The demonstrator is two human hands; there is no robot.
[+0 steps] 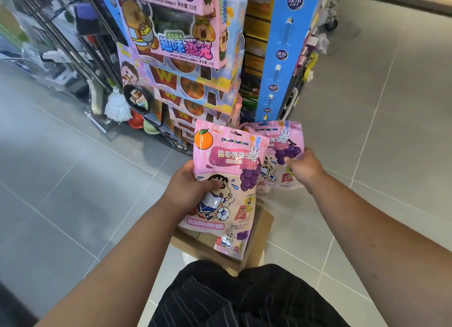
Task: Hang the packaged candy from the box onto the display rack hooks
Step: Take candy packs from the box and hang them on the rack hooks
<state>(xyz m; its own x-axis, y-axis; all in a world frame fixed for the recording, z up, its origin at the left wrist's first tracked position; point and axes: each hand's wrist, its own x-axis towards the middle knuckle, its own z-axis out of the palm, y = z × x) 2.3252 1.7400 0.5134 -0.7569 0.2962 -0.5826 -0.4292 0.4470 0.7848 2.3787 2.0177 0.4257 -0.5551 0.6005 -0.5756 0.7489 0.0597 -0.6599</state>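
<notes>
Front candy pack (227,170) is gripped by left hand (188,192), thumb on its face, above cardboard box (259,231). Second pack (281,140), partly overlapped by the first, is pinched at its right edge by right hand (303,170). Display rack (186,82), loaded with pink boxes, is seen just beyond.
</notes>
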